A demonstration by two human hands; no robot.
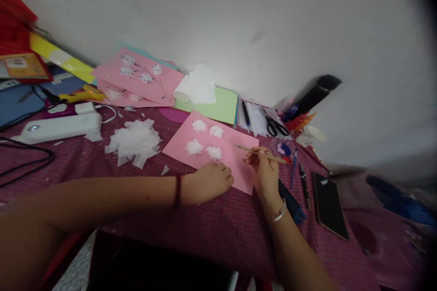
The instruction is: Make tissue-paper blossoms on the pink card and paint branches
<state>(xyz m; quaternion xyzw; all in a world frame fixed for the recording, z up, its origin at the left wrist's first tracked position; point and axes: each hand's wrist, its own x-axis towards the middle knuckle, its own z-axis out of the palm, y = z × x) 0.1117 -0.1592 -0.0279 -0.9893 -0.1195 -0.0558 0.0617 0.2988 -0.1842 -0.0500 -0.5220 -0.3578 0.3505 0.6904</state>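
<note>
A pink sheet of paper (pixel 237 177) lies at an angle on the table, with white fluffy paper tufts (pixel 194 147) on its left half. My left hand (pixel 210 183) rests on the sheet's lower edge, fingers lying loosely on it just below the tufts. In my right hand (pixel 265 170) is a thin tan paintbrush (pixel 245 148), pinched between thumb and fingers. Its narrow end points left over the bare right half of the sheet; I cannot tell whether it touches the paper.
Left of the sheet are a pile of white paper pieces (pixel 134 142), a white power strip (pixel 61 128) and a yellow glue gun (pixel 82 95). Behind lies a pink sheet with a finished-looking flower branch (pixel 146 88). Scissors (pixel 273 125), a paint palette (pixel 282 149) and a phone (pixel 329 204) are right.
</note>
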